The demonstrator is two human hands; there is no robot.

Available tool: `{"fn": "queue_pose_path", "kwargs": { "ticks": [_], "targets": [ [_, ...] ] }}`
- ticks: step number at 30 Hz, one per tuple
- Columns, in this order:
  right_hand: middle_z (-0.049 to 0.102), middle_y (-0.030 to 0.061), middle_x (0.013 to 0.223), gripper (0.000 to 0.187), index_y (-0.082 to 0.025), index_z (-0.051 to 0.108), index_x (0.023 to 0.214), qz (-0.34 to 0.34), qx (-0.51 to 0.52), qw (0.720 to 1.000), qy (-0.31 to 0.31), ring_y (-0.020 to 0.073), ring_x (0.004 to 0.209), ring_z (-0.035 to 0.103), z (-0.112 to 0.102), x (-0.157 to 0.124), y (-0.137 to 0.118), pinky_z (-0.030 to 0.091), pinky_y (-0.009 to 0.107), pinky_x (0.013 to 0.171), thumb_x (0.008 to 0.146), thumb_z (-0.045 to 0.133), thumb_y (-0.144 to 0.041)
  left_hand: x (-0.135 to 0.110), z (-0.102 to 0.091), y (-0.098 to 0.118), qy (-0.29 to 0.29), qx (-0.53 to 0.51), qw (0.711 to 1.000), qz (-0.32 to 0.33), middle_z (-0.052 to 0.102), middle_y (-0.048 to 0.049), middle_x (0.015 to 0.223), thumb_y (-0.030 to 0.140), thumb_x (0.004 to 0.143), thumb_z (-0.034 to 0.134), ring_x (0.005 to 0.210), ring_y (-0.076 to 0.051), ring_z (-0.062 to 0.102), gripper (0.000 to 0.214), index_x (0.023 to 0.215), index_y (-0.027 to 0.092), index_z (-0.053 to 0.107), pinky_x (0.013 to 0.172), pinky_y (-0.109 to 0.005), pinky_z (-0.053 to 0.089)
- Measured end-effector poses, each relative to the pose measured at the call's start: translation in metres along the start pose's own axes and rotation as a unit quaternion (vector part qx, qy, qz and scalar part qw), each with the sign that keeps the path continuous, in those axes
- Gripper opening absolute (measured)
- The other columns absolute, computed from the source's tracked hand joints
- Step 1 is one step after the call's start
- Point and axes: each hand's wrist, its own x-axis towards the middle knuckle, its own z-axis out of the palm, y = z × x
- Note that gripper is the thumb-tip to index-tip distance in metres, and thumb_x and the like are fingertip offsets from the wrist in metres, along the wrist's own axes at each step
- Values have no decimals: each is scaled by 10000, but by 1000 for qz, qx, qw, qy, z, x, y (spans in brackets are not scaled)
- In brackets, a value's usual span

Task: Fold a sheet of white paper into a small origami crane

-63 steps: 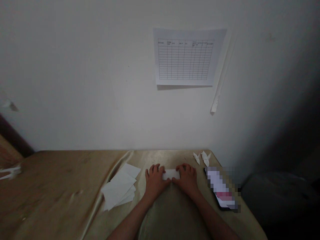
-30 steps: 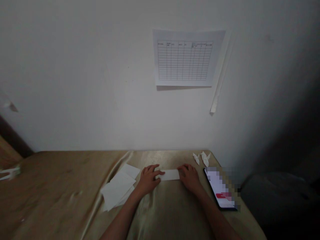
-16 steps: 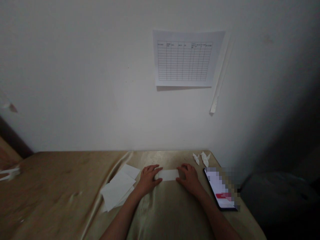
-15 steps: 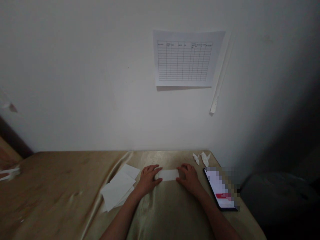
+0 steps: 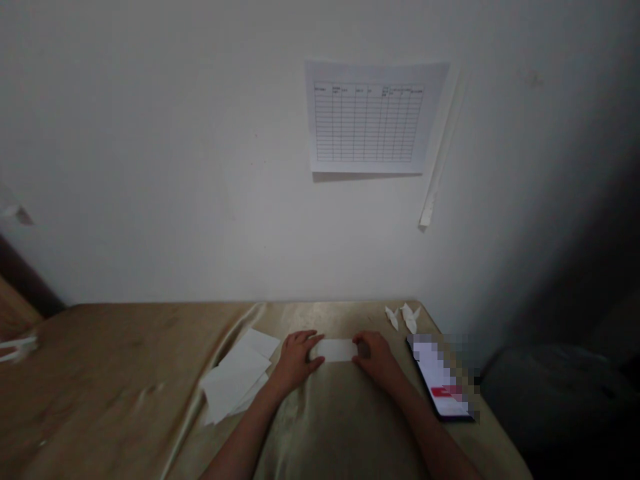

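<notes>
A small white rectangle of paper lies flat, wider than deep, in the middle of the cloth-covered table. At its left end, my left hand holds the edge, thumb at the near corner and forefinger at the far one. My right hand grips the right end in the same way, its fingers curled inward. The middle of the paper shows between both hands; their fingertips cover its ends. Left of my left forearm are several loose white paper sheets, overlapping in a fanned pile.
Two small folded paper figures stand near the far right corner. A phone with a lit, partly blurred screen lies right of my right forearm. The wall rises behind the table, with a printed table sheet fixed to it.
My right hand's fingers have curled in more at the paper's right end. My left hand and the paper look almost unmoved.
</notes>
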Motion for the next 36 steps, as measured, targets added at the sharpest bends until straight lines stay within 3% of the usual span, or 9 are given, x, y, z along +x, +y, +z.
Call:
{"fn": "queue_pose_path", "kwargs": {
  "ticks": [5,8,11,15,18,22,24,27,36],
  "targets": [
    [678,81,1183,305,-209,684,1094,10,17,1000,3,247,1170,578,2,0,5,407,343,1042,795,655,-264,0,-3,2,15,-15,1000,9,611,-35,1404,336,782,719,1317,-265,512,542,1317,339,628,1145,-443,356],
    [717,83,1082,266,-193,720,1005,-3,38,999,12,238,1086,616,2,3,6,431,334,995,886,587,-390,-1,-6,5,35,-55,998,19,641,-43,1362,388,827,676,1295,-257,538,435,1256,318,671,1133,-427,394],
    [741,70,1012,379,-197,751,899,-30,57,998,-10,222,1036,633,-1,5,5,431,342,985,966,446,-411,-2,-9,9,67,-111,991,26,678,-46,1305,437,903,568,1264,-236,566,326,1153,289,718,1120,-401,425],
    [736,84,1095,525,-207,783,819,-28,73,996,-38,215,1116,614,-6,6,4,402,365,1042,1007,309,-336,-2,-9,12,81,-152,985,22,717,-45,1234,443,965,445,1201,-219,610,363,1089,263,735,1090,-383,458],
    [739,77,1062,421,-222,788,774,-24,62,996,-57,222,1105,609,-6,5,5,386,382,1060,976,448,-368,-1,-7,11,77,-141,987,14,729,-46,1208,442,970,436,1182,-223,619,376,1053,260,754,1082,-379,458],
    [700,37,1169,90,-267,786,849,-46,31,997,-44,231,1184,554,-2,0,7,374,370,1069,787,731,-302,-2,-3,8,39,-82,996,26,688,-29,1292,406,918,560,1239,-237,573,264,1014,300,781,1123,-412,401],
    [674,23,1227,168,-287,780,914,-50,16,997,-53,234,1223,525,-1,-1,8,357,378,1088,748,764,-274,-3,-2,6,1,-45,998,38,626,-20,1389,413,861,656,1292,-266,524,255,1077,339,770,1141,-459,368],
    [634,26,1317,305,-298,755,1049,-50,4,996,-68,248,1283,479,-2,-1,10,321,407,1124,745,767,-274,-4,-1,4,-41,-9,998,41,508,-30,1511,448,761,772,1363,-333,437,445,1199,385,718,1144,-522,346],
    [543,17,1454,483,-306,650,1276,-64,-12,994,-85,260,1395,357,-1,-5,10,202,454,1199,796,701,-284,-9,-5,1,-88,-12,995,34,351,-38,1611,568,662,825,1444,-410,304,693,1314,448,620,1163,-580,300]
  ]
}}
